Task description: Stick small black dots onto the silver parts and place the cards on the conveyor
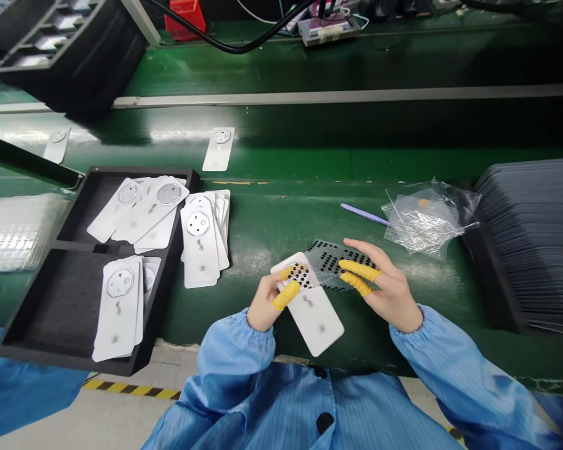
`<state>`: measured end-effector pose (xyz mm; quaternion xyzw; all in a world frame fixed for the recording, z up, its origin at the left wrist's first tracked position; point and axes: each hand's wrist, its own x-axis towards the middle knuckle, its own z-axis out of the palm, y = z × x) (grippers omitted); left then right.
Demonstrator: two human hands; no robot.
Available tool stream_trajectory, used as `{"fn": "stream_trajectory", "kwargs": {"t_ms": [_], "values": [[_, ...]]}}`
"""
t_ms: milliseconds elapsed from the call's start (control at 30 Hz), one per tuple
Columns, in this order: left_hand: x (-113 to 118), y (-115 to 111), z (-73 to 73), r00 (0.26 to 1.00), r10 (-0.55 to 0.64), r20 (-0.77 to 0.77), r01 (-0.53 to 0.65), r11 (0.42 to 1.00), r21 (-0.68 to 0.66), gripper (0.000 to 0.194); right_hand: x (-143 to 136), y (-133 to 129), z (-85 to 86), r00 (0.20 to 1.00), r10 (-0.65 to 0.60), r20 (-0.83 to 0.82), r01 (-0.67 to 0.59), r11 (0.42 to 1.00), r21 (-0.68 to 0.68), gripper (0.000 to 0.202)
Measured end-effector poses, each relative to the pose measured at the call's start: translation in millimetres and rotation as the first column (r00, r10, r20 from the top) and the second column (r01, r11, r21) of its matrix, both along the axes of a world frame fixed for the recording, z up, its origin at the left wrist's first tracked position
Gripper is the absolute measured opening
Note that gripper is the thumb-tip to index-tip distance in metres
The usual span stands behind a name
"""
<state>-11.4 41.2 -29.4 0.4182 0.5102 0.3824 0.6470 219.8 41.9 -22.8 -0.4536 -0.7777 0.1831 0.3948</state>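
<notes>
My left hand (267, 300), with yellow finger cots on thumb and forefinger, pinches the left end of a clear sheet of black dots (331, 259). Yellow-tipped fingers of my right hand (387, 290) close on the same sheet farther right, while one bare finger stretches over its far edge. Beneath the sheet and my left fingers, a white rounded card (321, 325) lies tilted on the green bench; its upper part is partly hidden. Whether the sheet touches the card I cannot tell.
Left of my hands is a stack of white cards (201, 250), beside a black divided tray (37, 312) holding more. Purple tweezers (363, 214) and clear plastic bags (425, 219) lie to the right, near a black bin of dark sheets (535, 244). Another card (219, 150) lies farther back.
</notes>
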Motion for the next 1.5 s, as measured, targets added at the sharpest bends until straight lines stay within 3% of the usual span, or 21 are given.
{"fn": "stream_trajectory", "kwargs": {"t_ms": [67,200,367,533,633,767,900,967,1033,1100,1167,1333,1400,1500], "values": [[12.9,-3.8,-2.6,0.996,-0.023,0.081,0.026,0.999,-0.039,0.054,2.8,3.6,2.5,0.996,0.051,0.071,-0.05,0.999,-0.012,0.027],[27.3,-9.6,-2.3,0.998,0.06,0.012,-0.059,0.998,-0.034,0.041,-4.3,3.5,2.6,0.989,0.043,0.144,-0.045,0.999,0.012,0.025],[28.9,-14.6,2.4,1.0,-0.03,-0.001,0.03,0.998,0.064,0.039,-23.1,-2.7,-9.4,0.996,0.052,0.068,-0.054,0.998,0.029,0.02],[20.5,-14.6,-3.0,0.97,-0.083,-0.227,0.14,0.958,0.25,0.029,-32.8,-5.6,-24.0,0.994,0.082,-0.074,-0.085,0.996,-0.033,0.024],[15.1,-13.0,-9.4,0.937,-0.098,-0.335,0.198,0.94,0.278,0.027,-39.9,-4.8,-29.1,0.983,0.02,-0.184,-0.049,0.987,-0.153,0.015],[11.5,-10.8,-17.4,0.938,-0.1,-0.332,0.196,0.942,0.272,0.026,-47.5,-2.3,-40.0,0.979,-0.079,-0.186,0.038,0.976,-0.215,0.011],[-5.9,-6.3,-23.6,0.968,-0.177,-0.175,0.203,0.968,0.144,0.043,-47.4,-2.4,-51.4,0.973,-0.171,-0.155,0.14,0.971,-0.193,0.014],[-25.7,-3.4,-22.6,0.986,-0.111,-0.12,0.128,0.982,0.139,0.064,-45.4,-3.8,-53.5,0.978,-0.163,-0.13,0.143,0.978,-0.153,0.014],[-48.5,-2.2,-14.9,0.986,0.094,-0.14,-0.065,0.978,0.201,0.089,-42.6,-4.8,-53.3,0.983,-0.143,-0.119,0.13,0.985,-0.11,0.018],[-65.9,-4.1,0.6,0.94,0.299,-0.167,-0.253,0.935,0.247,0.106,-39.6,-4.1,-50.6,0.984,-0.128,-0.12,0.119,0.99,-0.081,0.021],[-70.2,-8.1,20.2,0.917,0.357,-0.179,-0.314,0.921,0.229,0.101,-37.9,-2.0,-43.9,0.982,-0.14,-0.128,0.133,0.989,-0.063,0.024],[-27.6,-14.4,57.9,0.952,0.159,-0.263,-0.1,0.97,0.222,0.034,-44.8,-2.4,-2.2,0.977,-0.175,-0.124,0.194,0.968,0.158,0.027],[-7.0,-15.5,66.0,0.946,0.116,-0.304,-0.025,0.957,0.29,0.018,-49.3,-4.5,15.6,0.987,-0.135,-0.085,0.15,0.965,0.214,0.032],[10.4,-16.5,73.7,0.941,0.092,-0.325,0.046,0.919,0.393,0.005,-51.0,-6.3,31.3,0.998,-0.009,-0.061,0.021,0.981,0.193,0.037]]}}
